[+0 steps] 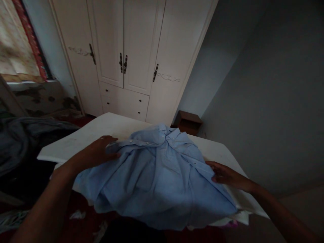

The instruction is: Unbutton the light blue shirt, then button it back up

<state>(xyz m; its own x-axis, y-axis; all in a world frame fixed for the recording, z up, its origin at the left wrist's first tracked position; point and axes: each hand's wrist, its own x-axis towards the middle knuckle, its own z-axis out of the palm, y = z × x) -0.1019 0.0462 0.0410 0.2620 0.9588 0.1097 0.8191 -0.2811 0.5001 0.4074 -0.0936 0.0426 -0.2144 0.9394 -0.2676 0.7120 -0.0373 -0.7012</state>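
Note:
A light blue button-up shirt (157, 175) lies spread with its front open on a white table (106, 126), its collar toward the far edge. The lower part of the shirt hangs over the near side. At the left, my left hand (105, 150) pinches the front edge that carries the buttons, thumb below and fingers above. My right hand (225, 173) grips the opposite front edge, the one with the buttonholes, near the table's right side. Both sleeves are hard to make out among the folds.
Behind the table stands a white wardrobe (124, 40) with dark handles. A small brown cabinet (188, 118) is at the wall on the right. Dark clothing (20, 138) is heaped at the left, and a curtain (20, 40) hangs at the upper left.

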